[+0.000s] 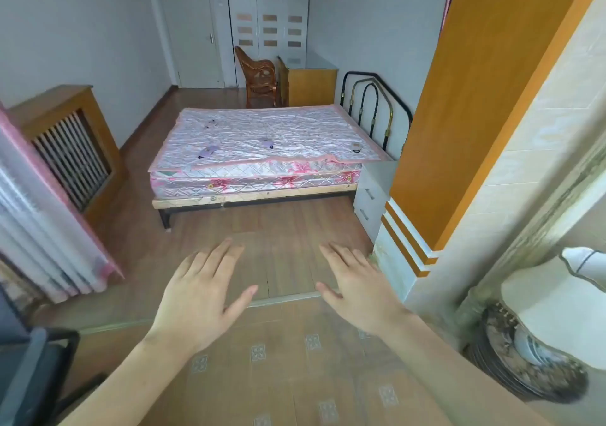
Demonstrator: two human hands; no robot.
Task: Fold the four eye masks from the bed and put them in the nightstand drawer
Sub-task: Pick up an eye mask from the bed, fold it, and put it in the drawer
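Four eye masks point(207, 152) on bed point(262, 176) — well beyond spread fingers point(223, 255).

4 eye masks point(208, 152) on bed point(255, 179), nightstand point(372, 189) right

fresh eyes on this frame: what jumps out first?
Two open hands, left hand and right hand, spread empty over the floor in the foreground. Beyond them, the pink quilted bed fills the middle, small eye masks scattered on top, and a white nightstand at its right corner.
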